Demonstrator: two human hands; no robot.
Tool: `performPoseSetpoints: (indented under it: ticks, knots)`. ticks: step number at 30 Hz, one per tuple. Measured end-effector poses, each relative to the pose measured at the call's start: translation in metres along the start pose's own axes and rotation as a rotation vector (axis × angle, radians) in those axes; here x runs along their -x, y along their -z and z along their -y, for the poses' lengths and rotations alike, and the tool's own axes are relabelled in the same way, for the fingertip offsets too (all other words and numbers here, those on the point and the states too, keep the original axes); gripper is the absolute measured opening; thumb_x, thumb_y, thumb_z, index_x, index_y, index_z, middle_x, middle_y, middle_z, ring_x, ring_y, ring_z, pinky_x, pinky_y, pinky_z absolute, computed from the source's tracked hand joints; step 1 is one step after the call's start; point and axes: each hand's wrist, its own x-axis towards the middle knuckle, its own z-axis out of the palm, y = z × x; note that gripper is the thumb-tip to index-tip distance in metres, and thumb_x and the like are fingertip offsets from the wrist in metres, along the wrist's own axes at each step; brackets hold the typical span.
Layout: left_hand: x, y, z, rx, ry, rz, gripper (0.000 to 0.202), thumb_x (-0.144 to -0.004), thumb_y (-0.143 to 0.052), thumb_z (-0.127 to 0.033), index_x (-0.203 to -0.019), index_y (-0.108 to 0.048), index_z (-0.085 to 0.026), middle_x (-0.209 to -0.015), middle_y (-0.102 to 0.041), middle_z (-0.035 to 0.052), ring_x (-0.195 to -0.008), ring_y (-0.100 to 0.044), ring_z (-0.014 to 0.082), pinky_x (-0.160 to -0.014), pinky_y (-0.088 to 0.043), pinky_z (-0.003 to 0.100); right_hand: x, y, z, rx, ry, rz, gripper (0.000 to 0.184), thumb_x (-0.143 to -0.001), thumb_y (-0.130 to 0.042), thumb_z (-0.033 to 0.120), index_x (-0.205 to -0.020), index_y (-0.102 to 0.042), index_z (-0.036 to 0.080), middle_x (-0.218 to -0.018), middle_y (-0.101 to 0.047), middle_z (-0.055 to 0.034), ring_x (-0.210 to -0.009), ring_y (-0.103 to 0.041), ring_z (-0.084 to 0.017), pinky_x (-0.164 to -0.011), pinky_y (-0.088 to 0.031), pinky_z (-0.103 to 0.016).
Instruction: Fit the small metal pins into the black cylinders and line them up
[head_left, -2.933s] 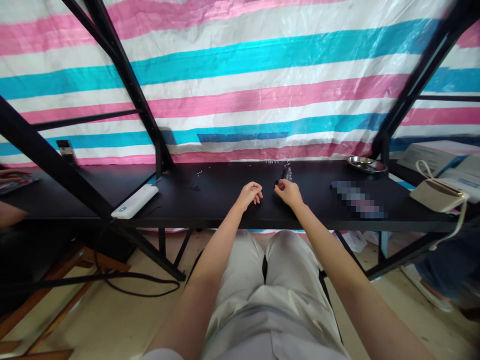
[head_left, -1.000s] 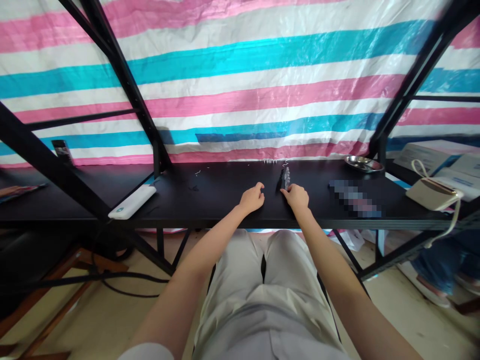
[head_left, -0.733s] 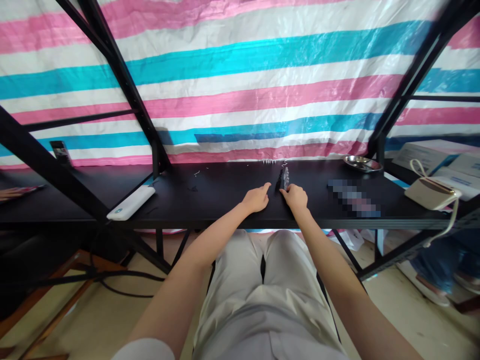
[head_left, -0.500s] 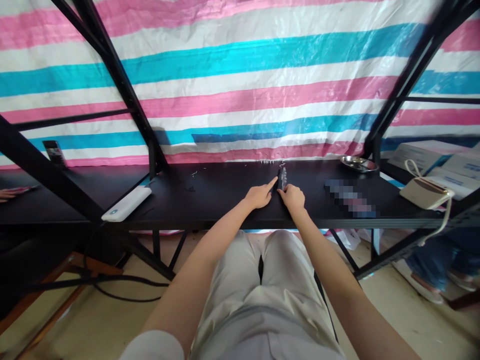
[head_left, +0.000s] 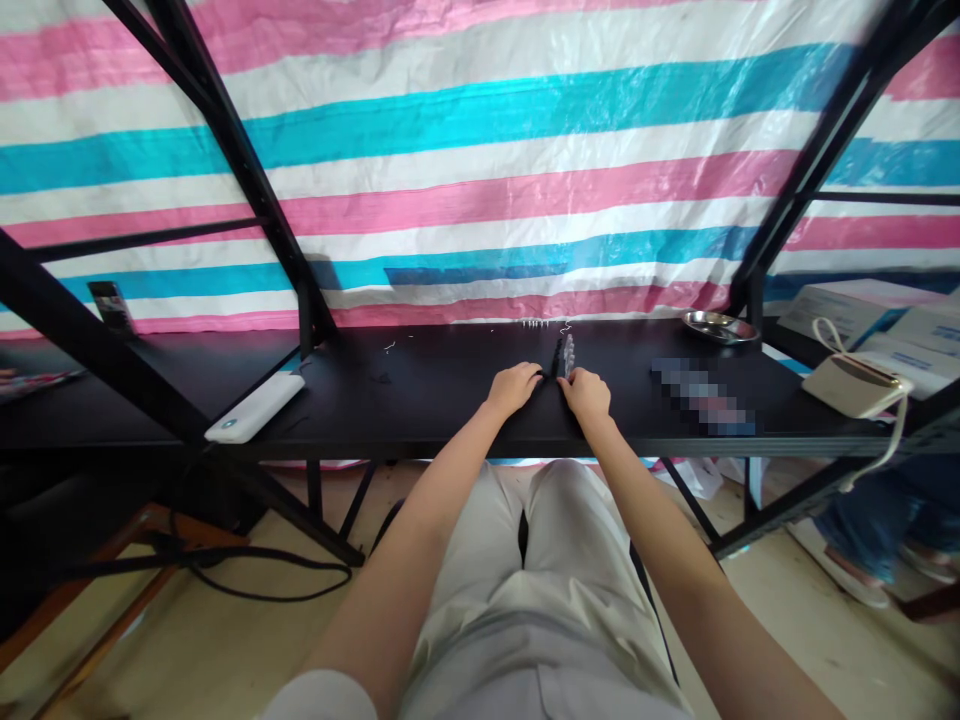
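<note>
Drawn slightly back, the left hand point(head_left: 516, 388) curls its fingers by a dark thing point(head_left: 542, 375); whether they hold it, I cannot tell. Nearer, the right hand point(head_left: 588, 396) pinches the near end of a clear ridged strip point(head_left: 569, 354), which points away across the bench point(head_left: 442, 400).

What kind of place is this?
Probably a makeshift workspace: there's a long black table, black metal framing standing around it, and a striped plastic sheet behind it like a wall.
</note>
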Motion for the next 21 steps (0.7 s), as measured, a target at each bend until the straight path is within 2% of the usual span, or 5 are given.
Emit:
performPoseSetpoints:
  ticks: [3, 6, 11, 15, 21]
  knots:
    - [0.002, 0.003, 0.001, 0.01, 0.01, -0.089, 0.021, -0.085, -0.048, -0.026, -0.099, -0.063, -0.023, -0.098, -0.062, 0.006, -0.091, -0.057, 0.0174, -0.081, -0.041, 0.024, 0.002, 0.002, 0.002, 0.037, 0.063, 0.005, 0.028, -0.087, -0.045, 0.041, -0.094, -0.059, 0.019, -0.091, -0.065, -0.0114, -0.084, -0.063, -0.022, -0.069, -0.042, -0.029]
    - [0.006, 0.009, 0.0, 0.033, 0.047, -0.182, 0.022, -0.087, -0.045, -0.026, -0.102, -0.06, -0.022, -0.101, -0.061, 0.0064, -0.088, -0.057, 0.0159, -0.081, -0.041, 0.024, 0.006, 0.003, 0.007, 0.059, 0.207, 0.006, 0.027, -0.09, -0.04, 0.039, -0.099, -0.056, 0.019, -0.093, -0.066, -0.0106, -0.083, -0.063, -0.021, -0.069, -0.041, -0.027]
    - [0.012, 0.019, -0.004, 0.026, 0.075, -0.28, 0.026, -0.089, -0.039, -0.027, -0.108, -0.055, -0.02, -0.099, -0.06, 0.0075, -0.084, -0.057, 0.0152, -0.076, -0.041, 0.022, 0.01, 0.002, 0.012, 0.076, 0.361, 0.009, 0.027, -0.093, -0.033, 0.035, -0.103, -0.051, 0.019, -0.092, -0.066, -0.0096, -0.08, -0.063, -0.02, -0.067, -0.039, -0.026]
    - [0.014, 0.021, -0.008, 0.02, 0.092, -0.282, 0.027, -0.09, -0.036, -0.028, -0.11, -0.053, -0.019, -0.1, -0.059, 0.0082, -0.084, -0.057, 0.0147, -0.076, -0.041, 0.022, 0.011, 0.002, 0.013, 0.08, 0.433, 0.009, 0.027, -0.094, -0.031, 0.035, -0.103, -0.051, 0.019, -0.097, -0.066, -0.0085, -0.081, -0.063, -0.019, -0.065, -0.038, -0.025]
    - [0.014, 0.017, -0.006, -0.013, 0.016, -0.307, 0.026, -0.091, -0.035, -0.028, -0.109, -0.052, -0.018, -0.102, -0.06, 0.0068, -0.083, -0.058, 0.0129, -0.075, -0.044, 0.022, 0.012, 0.005, 0.015, 0.119, 0.472, 0.015, 0.029, -0.094, -0.03, 0.036, -0.104, -0.05, 0.019, -0.097, -0.067, -0.0084, -0.08, -0.063, -0.019, -0.062, -0.037, -0.024]
